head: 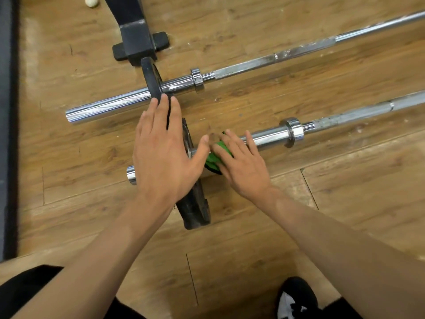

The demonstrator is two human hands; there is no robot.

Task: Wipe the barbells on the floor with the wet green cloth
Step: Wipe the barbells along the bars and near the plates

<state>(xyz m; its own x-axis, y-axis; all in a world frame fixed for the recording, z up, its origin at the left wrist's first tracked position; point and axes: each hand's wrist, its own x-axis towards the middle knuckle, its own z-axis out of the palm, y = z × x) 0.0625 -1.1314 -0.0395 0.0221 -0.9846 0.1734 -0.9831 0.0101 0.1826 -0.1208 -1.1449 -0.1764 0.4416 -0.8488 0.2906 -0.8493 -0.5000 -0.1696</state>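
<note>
The near bar (271,135) lies on the floor (345,203) with a dark plate (195,210) on its sleeve. The far bar (110,107) lies just beyond it, carrying a plate of its own (150,79). The green cloth (215,161) is bunched on the near sleeve right beside the plate, under the right hand (241,164), whose fingers (232,143) lie fairly straight across it and press it to the steel. The left hand (161,153) is spread flat, fingers wide and holding nothing, over the plate's top edge; I can't tell whether it actually touches.

From here the cloth looks soft, limp and light, easy to wrap round the sleeve. The chrome is smooth and, I'd guess, slick when wet, and a bar like this should be heavy and stiff but ready to roll, so steadying it at the plate makes sense. The knurled shafts look chalky and would likely drag at the cloth.

I can read no brand, label or lettering on bars, plates or cloth
</note>
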